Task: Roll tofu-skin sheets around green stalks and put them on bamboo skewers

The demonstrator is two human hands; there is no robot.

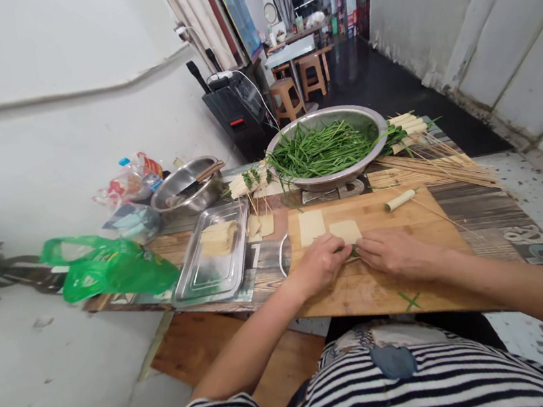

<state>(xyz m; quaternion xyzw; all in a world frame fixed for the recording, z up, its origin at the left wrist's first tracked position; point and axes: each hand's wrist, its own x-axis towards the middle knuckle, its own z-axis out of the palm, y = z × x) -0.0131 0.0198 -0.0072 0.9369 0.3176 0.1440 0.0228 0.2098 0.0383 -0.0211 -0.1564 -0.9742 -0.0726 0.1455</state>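
Note:
On a wooden cutting board (pixel 393 280), my left hand (pixel 321 262) and my right hand (pixel 396 253) meet over a pale tofu-skin sheet (pixel 345 231). Both have their fingers curled and pressed onto its near edge, where a bit of green shows between them. A second pale sheet (pixel 312 226) lies just to the left. One finished roll on a skewer (pixel 401 199) rests at the board's far right.
A big metal bowl of green chives (pixel 327 147) stands behind the board, with bamboo skewers (pixel 435 165) and finished rolls (pixel 406 124) to its right. A steel tray with tofu sheets (pixel 213 255), a green plastic bag (pixel 108 267) and a smaller metal bowl (pixel 185 185) lie left.

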